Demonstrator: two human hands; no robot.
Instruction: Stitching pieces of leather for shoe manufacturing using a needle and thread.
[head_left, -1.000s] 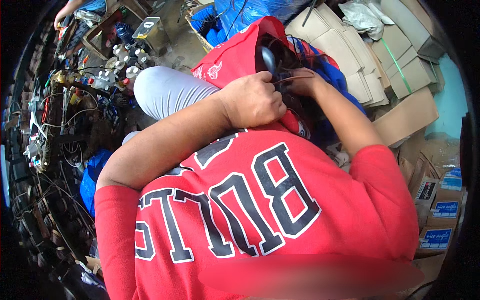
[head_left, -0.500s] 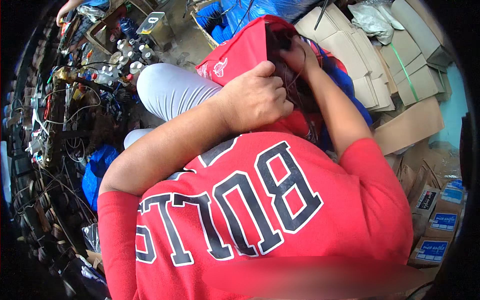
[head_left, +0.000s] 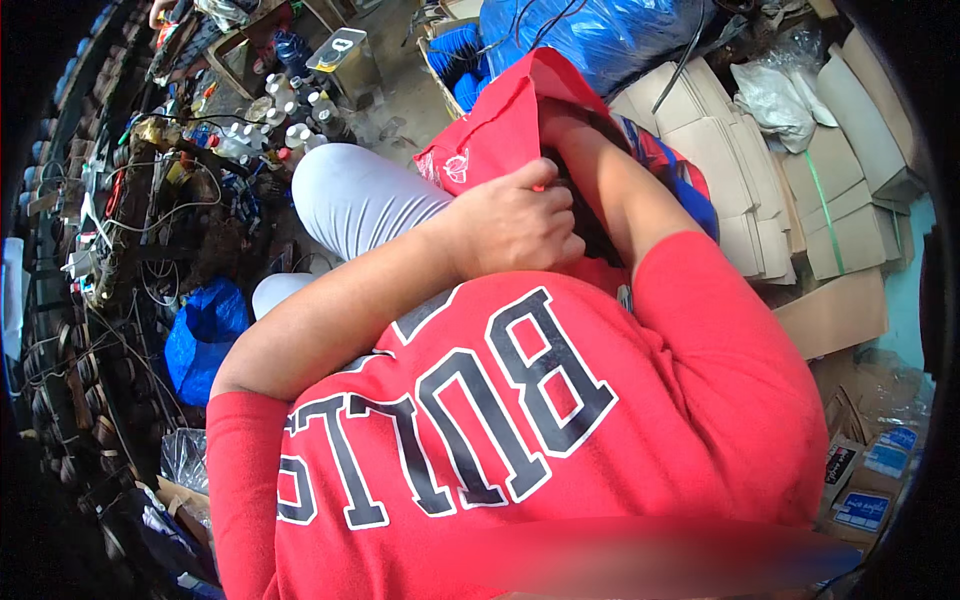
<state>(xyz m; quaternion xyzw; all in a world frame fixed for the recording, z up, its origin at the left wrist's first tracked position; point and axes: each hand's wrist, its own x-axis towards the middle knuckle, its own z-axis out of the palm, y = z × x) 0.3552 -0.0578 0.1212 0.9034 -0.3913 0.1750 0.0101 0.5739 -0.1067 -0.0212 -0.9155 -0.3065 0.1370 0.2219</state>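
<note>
A red cloth bag [head_left: 490,120] with a small white print lies tilted across my lap, its mouth turned toward me. My left hand [head_left: 525,220] is closed in a fist on the near edge of the bag's opening. My right forearm [head_left: 630,185] reaches down through that opening. The right hand is out of sight inside the bag, so its fingers and anything in them are hidden. Beside the right forearm shows some blue and red fabric [head_left: 690,190].
Bottles [head_left: 300,125] and a clear bin [head_left: 345,65] stand far left. A cluttered rack [head_left: 80,300] and a blue plastic bag [head_left: 205,340] are on the left. Flattened cardboard [head_left: 710,160] lies right; a big blue wrapped bundle [head_left: 590,40] sits beyond the bag.
My right hand has gone deeper into the bag, out of sight; the dark strands seen at the opening are now mostly hidden. My left hand keeps its hold on the edge.
</note>
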